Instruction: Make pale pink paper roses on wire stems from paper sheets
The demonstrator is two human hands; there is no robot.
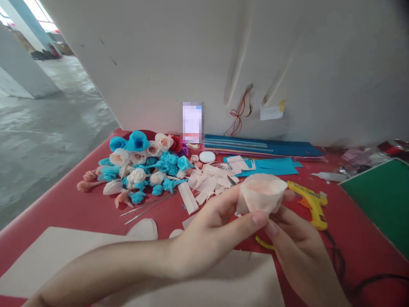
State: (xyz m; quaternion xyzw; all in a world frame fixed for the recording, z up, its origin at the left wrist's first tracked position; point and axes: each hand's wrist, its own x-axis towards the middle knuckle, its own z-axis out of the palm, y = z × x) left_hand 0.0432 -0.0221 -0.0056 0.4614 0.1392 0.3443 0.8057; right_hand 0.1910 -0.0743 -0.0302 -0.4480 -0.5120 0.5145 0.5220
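Note:
A pale peach paper flower (263, 194), cup-shaped with overlapping petals, is held up between both hands. My left hand (223, 221) pinches its near side, thumb across the front and fingers behind. With thumb and fingers closed, my right hand (294, 238) grips the flower's lower right and base. The base itself is hidden by the fingers. Behind my right hand, a yellow hot glue gun (311, 204) lies on the red table. Pale paper scraps (207, 183) lie behind the left hand, and a cut petal piece (145, 230) rests beyond the left forearm.
Finished blue, white and peach paper flowers (137, 166) heap at the left, with thin wires (147, 209) beside them. Blue paper sheets (268, 166) lie behind. A phone (192, 122) leans on the wall. A green board (380, 200) stands right; a black cord (338, 256) runs along the table.

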